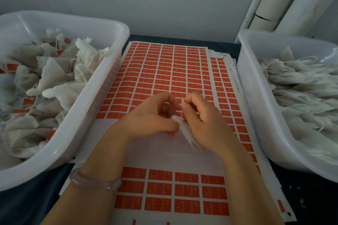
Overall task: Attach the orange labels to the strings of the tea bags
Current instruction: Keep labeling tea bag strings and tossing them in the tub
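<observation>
Two hands meet over the middle of the counter (45, 193), above a big sheet of orange labels (164, 71). The left hand (151, 115) has its fingers curled in, and its grip pinches one side of a white tea bag (184, 133). The right hand (201, 117) is curled too. Its grip holds the other side of the tea bag, which pokes out near and under the palm. The right fingertips (184, 105) also pinch a small white bit. It may be the string, but it is too blurry to be sure.

The tea bag sits between the two hands, just above a bare white strip (164, 157) of the sheet. More orange labels lie on the near side of that strip.

On the left is a white tub (102, 86) full of crumpled bags with orange labels (54, 78). On the right is another white tub (252, 97), with a pile of plain white bags (301, 86). A pale bracelet (95, 181) is on the left wrist. White pipes (270, 5) stand in the far right corner.
</observation>
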